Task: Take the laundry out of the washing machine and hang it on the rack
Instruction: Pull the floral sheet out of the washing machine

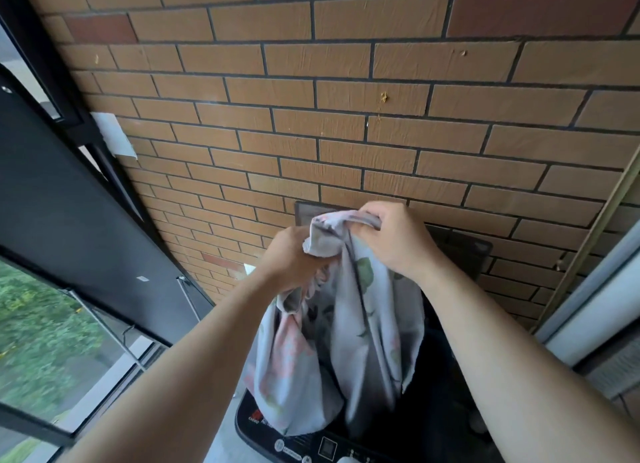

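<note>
A pale grey floral cloth with pink and green prints hangs lifted above the open top-loading washing machine. My left hand grips a bunched fold of it at the left. My right hand pinches its upper edge a little higher, at the right. The cloth's lower end drops into the machine's dark drum, where it is hidden. The black control panel shows at the bottom edge. The raised lid leans against the brick wall behind my hands.
A brick wall fills the view ahead. At the left stand a dark window frame and thin metal rods by the glass, with greenery outside. A light-coloured frame runs along the right side.
</note>
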